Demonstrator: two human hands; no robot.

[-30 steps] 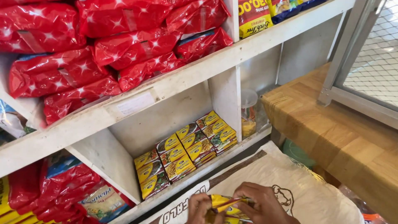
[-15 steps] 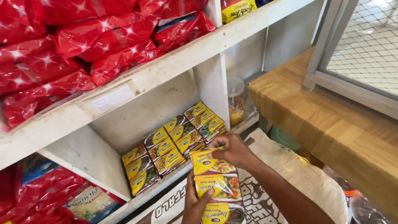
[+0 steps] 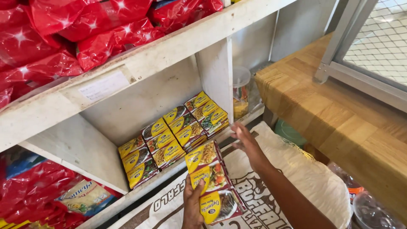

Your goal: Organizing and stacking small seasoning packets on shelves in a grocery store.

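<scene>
Gripping a fanned stack of yellow packets (image 3: 214, 184) in the left hand (image 3: 193, 205), keeping them ready; reaching the right hand (image 3: 246, 142), open and empty, toward the shelf packets (image 3: 174, 135).

Fanned strip of yellow sachets (image 3: 212, 182), upright above the sack.
</scene>
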